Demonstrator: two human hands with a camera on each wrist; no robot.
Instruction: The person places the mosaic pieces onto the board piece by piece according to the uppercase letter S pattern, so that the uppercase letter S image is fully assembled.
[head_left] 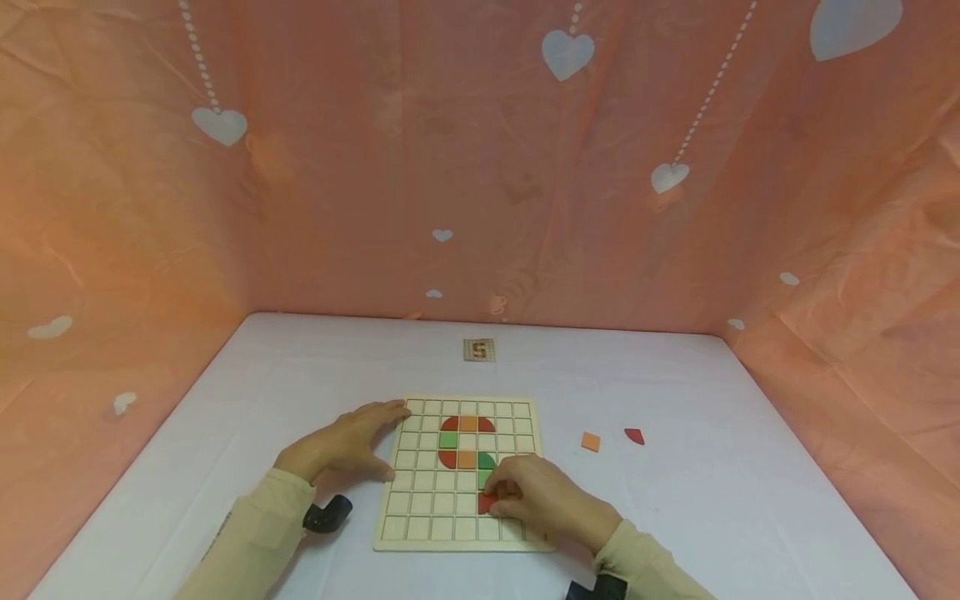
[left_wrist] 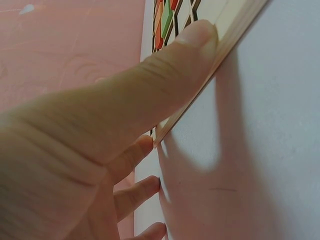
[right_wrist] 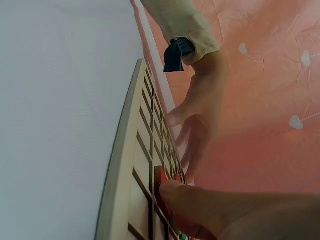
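Observation:
A wooden grid board (head_left: 397, 527) lies on the table with red, orange and green tiles set in its cells. My left hand (head_left: 345, 442) rests along the board's left edge, its thumb (left_wrist: 195, 42) on the rim and its fingers spread. Over the lower middle cells, my right hand (head_left: 543, 496) pinches a red quarter-circle tile (head_left: 486, 503) with thumb and fingertips. In the right wrist view that red tile (right_wrist: 160, 187) stands a little tilted at a cell beside the thumb. Just above it sits a light green square tile (head_left: 484, 479), partly covered by the fingers.
To the board's right lie an orange square tile (head_left: 591, 442) and a red quarter-circle tile (head_left: 634, 436). A small pattern card (head_left: 479, 350) showing a 5-like figure lies behind the board. Orange cloth (head_left: 480, 167) with hearts surrounds the white table (head_left: 712, 500) on three sides.

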